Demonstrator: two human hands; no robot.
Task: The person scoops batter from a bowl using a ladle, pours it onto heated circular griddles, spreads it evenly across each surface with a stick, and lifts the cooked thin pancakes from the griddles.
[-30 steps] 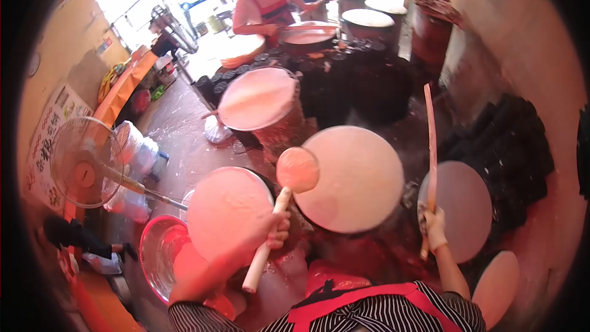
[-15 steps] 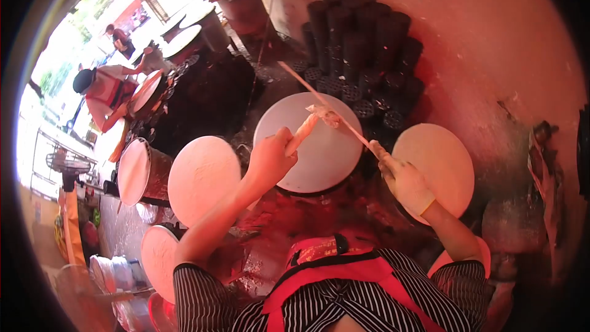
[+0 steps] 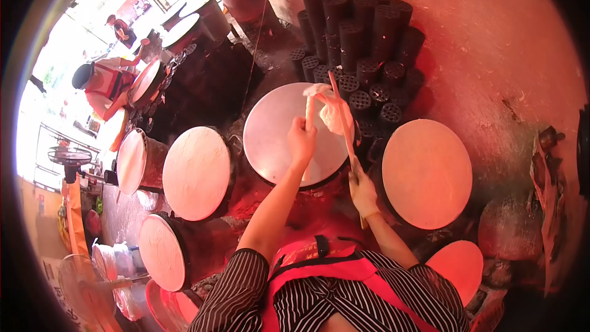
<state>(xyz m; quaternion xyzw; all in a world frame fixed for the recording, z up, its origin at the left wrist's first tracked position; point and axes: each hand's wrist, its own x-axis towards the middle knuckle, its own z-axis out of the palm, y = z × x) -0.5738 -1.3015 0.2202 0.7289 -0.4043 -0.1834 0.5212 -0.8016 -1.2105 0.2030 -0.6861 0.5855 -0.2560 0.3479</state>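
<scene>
My left hand point(image 3: 301, 139) is closed around the handle of a short pale wooden tool point(image 3: 309, 110), whose top is coated in dough. From that top hangs a soft whitish clump of dough point(image 3: 335, 115). My right hand point(image 3: 363, 193) grips a long thin flat wooden stick point(image 3: 346, 126), which crosses beside the dough and seems to touch it. Both hands are over or near the front edge of a round grey griddle point(image 3: 270, 138). Whether the surface under the dough is coated cannot be made out.
Round griddles covered with a pale layer stand at left point(image 3: 195, 175), lower left point(image 3: 161, 253) and right point(image 3: 427, 175). Black perforated coal cylinders point(image 3: 350, 37) are stacked against the wall. Another person point(image 3: 104, 89) works at a griddle far left, near a fan point(image 3: 69, 157).
My left hand has moved right and upward, bringing its tool more upright. My right hand has moved left and down, its stick now steeper. The dough clump hangs lower and looks larger.
</scene>
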